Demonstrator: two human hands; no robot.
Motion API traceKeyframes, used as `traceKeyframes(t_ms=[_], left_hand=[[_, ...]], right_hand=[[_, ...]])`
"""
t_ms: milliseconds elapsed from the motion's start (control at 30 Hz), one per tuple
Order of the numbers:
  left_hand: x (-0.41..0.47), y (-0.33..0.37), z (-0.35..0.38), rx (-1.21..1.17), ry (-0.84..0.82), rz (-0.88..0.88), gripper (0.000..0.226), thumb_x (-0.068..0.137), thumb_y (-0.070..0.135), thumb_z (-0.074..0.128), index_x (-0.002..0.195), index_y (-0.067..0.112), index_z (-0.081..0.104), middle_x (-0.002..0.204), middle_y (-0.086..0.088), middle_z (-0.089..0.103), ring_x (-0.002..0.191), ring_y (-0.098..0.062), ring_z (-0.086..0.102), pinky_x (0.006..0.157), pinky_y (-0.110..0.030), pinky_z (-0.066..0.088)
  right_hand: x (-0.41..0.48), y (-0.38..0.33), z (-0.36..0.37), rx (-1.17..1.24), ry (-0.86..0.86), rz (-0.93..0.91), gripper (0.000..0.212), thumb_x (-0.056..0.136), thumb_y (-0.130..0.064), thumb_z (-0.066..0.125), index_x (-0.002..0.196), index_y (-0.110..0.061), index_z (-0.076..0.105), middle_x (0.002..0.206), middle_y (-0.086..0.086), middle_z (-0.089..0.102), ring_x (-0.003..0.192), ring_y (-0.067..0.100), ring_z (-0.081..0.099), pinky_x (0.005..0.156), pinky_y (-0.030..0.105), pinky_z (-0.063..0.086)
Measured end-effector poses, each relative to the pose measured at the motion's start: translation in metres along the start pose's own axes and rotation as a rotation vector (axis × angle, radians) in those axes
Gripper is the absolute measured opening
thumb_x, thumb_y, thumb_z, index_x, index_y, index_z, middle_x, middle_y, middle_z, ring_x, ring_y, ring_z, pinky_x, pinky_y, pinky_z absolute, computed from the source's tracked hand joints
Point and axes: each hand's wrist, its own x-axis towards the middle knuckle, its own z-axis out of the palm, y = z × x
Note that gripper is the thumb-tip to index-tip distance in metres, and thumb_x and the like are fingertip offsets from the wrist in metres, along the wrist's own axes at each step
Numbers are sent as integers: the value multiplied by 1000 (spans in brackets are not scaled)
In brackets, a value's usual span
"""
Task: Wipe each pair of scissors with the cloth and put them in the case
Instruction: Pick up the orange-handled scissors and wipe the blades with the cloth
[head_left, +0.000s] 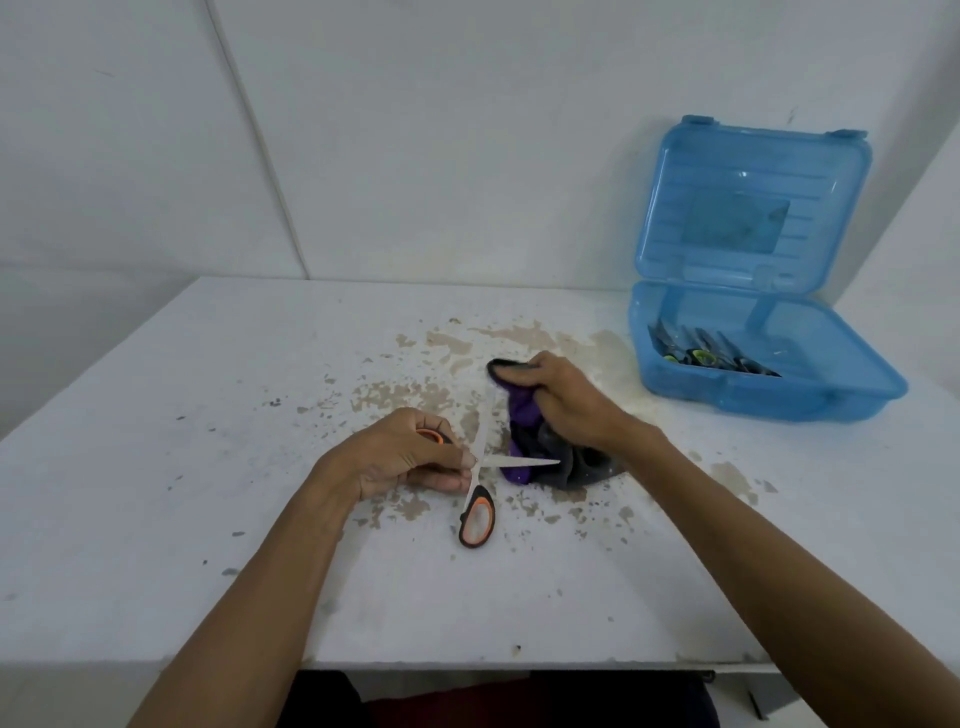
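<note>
Gripping one handle loop of a pair of orange-and-black scissors (477, 514), a person's left hand (400, 457) curls its fingers round that loop and hides most of it, with only a sliver of orange showing at the knuckles. The other loop lies free toward 6 o'clock on the worn white table (208, 415), near its middle. The blades stand spread. One points to 3 o'clock with its tip resting on a bunched purple-and-dark cloth (524, 410). The other runs toward 12 o'clock, pale and blurred against the tabletop, and its tip cannot be made out where it meets the fabric. The right hand (561, 397), just beside at 2 o'clock from the left, is clenched round the upper part of the cloth, and its fingertips are buried in the folds. At 2 o'clock on the table, well apart from both hands, a translucent blue plastic case (769, 395) sits with its lid (753, 208) propped upright against the white wall (415, 130). Inside the base lie several stored scissors (701, 356) side by side, dark handles with a touch of yellow-green. Their number is hard to tell through the tinted wall. Below the table's near edge, at 6 o'clock, dark and red shapes are cut off by the frame.
</note>
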Motion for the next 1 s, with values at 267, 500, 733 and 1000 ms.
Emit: traceKeyframes(t_ms=[267, 500, 733, 1000], left_hand=[[5, 1, -9, -142, 143, 57, 9, 78, -4, 80, 76, 0, 73, 85, -24, 75, 74, -26, 77, 63, -29, 64], [9, 0, -4, -261, 320, 157, 16, 78, -1, 82, 77, 0, 66, 84, -25, 75, 77, -31, 78, 63, -29, 64], [6, 2, -15, -342, 310, 183, 14, 82, -7, 75, 71, 0, 70, 78, -23, 74, 69, -28, 77, 60, -27, 63], [14, 0, -6, -307, 422, 243, 13, 80, -1, 82, 82, -4, 69, 85, -27, 75, 74, -29, 78, 61, -25, 62]], right_hand=[[-15, -15, -13, 171, 170, -25, 53, 95, 10, 41, 134, -19, 62, 110, 7, 53, 99, 19, 53, 83, 22, 44], [-26, -47, 40, -488, 302, -134, 60, 81, -4, 55, 138, -23, 54, 102, 7, 50, 87, 25, 43, 72, 39, 35], [-19, -4, 29, -645, 417, 16, 68, 77, 3, 58, 143, -15, 52, 106, 13, 52, 87, 28, 48, 72, 38, 37], [-20, -32, 36, -461, 496, -124, 69, 82, 8, 59, 146, -14, 48, 106, 11, 53, 88, 23, 42, 71, 35, 39]])
